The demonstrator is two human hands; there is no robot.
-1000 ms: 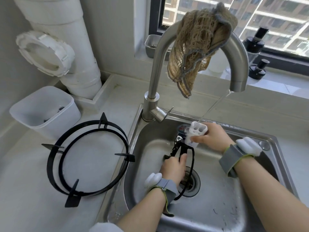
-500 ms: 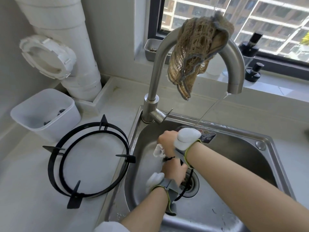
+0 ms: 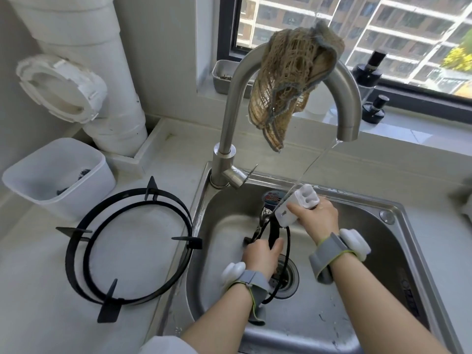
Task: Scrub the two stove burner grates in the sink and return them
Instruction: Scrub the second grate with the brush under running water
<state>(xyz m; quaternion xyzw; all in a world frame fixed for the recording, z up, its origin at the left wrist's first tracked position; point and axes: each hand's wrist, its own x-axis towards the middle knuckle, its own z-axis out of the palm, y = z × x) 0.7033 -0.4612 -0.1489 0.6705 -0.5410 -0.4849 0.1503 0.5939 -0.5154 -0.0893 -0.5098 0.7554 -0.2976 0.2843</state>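
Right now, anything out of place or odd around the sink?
A frayed mesh cloth hangs draped over the faucet arch, an odd spot. The water leaves the spout as a thin slanted stream, not straight down. The counter grate lies flat beside the sink.

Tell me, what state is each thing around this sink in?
Faucet: running, thin stream.
Grate in sink: upright, gripped by left hand.
Grate on counter: lying flat.
White scrubber: gripped by right hand.
Cloth: draped over faucet.
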